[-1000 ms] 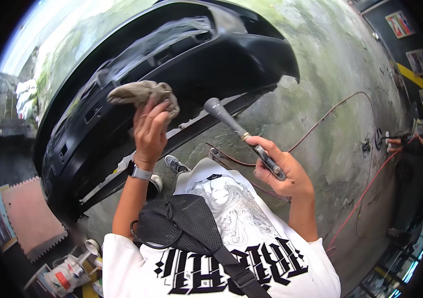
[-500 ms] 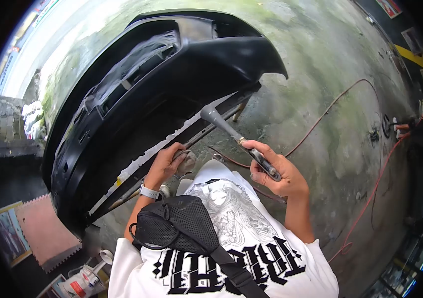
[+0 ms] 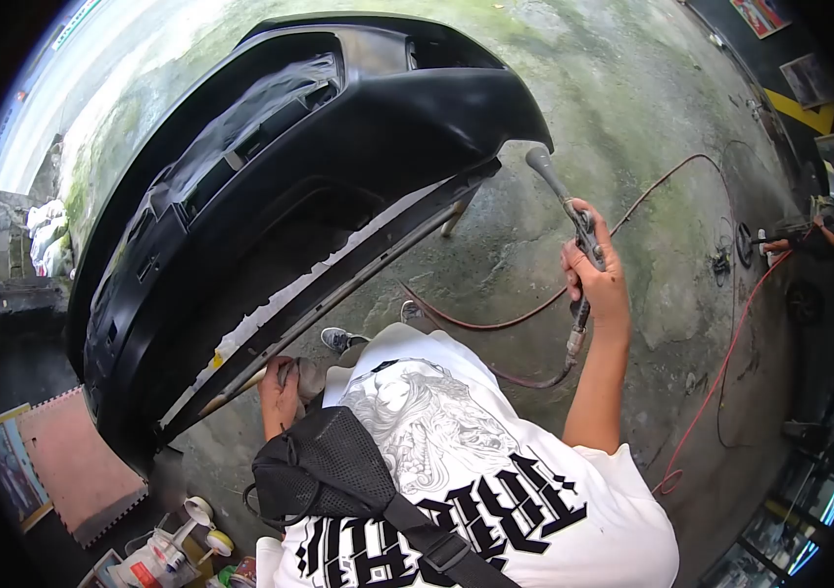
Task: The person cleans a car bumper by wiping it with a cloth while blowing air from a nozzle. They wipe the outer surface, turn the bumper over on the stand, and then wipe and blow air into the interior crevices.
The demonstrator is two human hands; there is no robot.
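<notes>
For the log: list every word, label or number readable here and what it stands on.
T-shirt: large black gothic lettering, upside down to the camera and partly hidden by the bag strap; cannot be read.
Cans at lower left: labels too small and blurred.
Wall posters at upper right: blurred, no text legible.
Bumper, air gun: no markings visible.

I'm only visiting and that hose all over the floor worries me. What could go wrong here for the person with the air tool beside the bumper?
The red hose loops on the concrete right by the person's shoe, so a step might snag it. The air tool in the right hand has its nozzle close to the black bumper corner and could knock it. The bumper seems propped on a stand; the left hand low by its lower edge could jolt it.
</notes>
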